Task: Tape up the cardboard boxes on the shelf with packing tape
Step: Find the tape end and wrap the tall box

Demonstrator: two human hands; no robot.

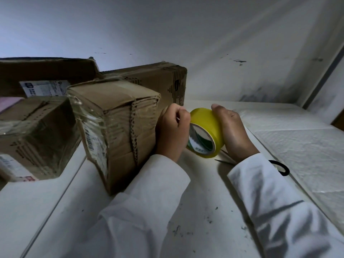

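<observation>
White sleeves [279,211] reach over the white shelf [55,211], on which a yellow roll of packing tape [206,127] stands on edge just right of the nearest cardboard box [119,127]. Right hand [232,131] curls over the roll; left hand [172,130] is fisted against its left side, apparently pinching the tape's edge. Black-handled scissors [279,169] lie under the right wrist, with more boxes [37,131] at left.

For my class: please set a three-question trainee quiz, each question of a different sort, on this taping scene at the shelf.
1. True or false: the tape roll is yellow.
2. Which hand cups the roll's outer side? A) left hand B) right hand
3. Fill in: beside the left hand stands a cardboard ____.

Key: 1 true; 2 B; 3 box.
</observation>
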